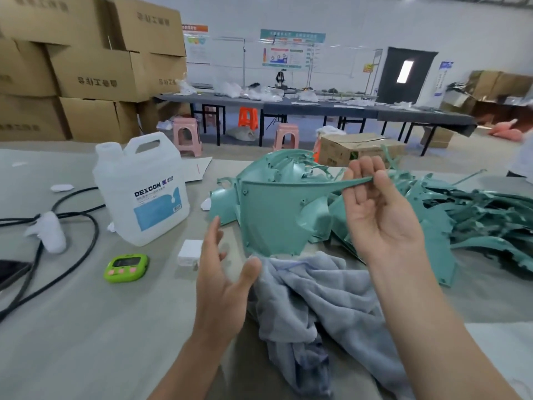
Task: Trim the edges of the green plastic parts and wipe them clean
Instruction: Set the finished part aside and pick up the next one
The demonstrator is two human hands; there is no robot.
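A translucent white jug (141, 192), a lime-green timer (127, 268), a small white box (189, 252) and looping black cables (86, 226) lay to the left on the grey bench (86, 327). A heap of jagged green plastic parts (476, 215) crowded the right. The right grip (377, 215) pinched the thin tapered tip of a smooth, curved green part (274, 215), whose lower edge was near a rumpled grey-blue cloth (311, 295). The left grip (222, 281) was apart, fingers spread, holding nothing.

We have one view only, worn at head height, facing forward and down. It sits close above the right grip (377, 220), with the surface (86, 327) spreading below it and the wall (403, 30) far beyond it.
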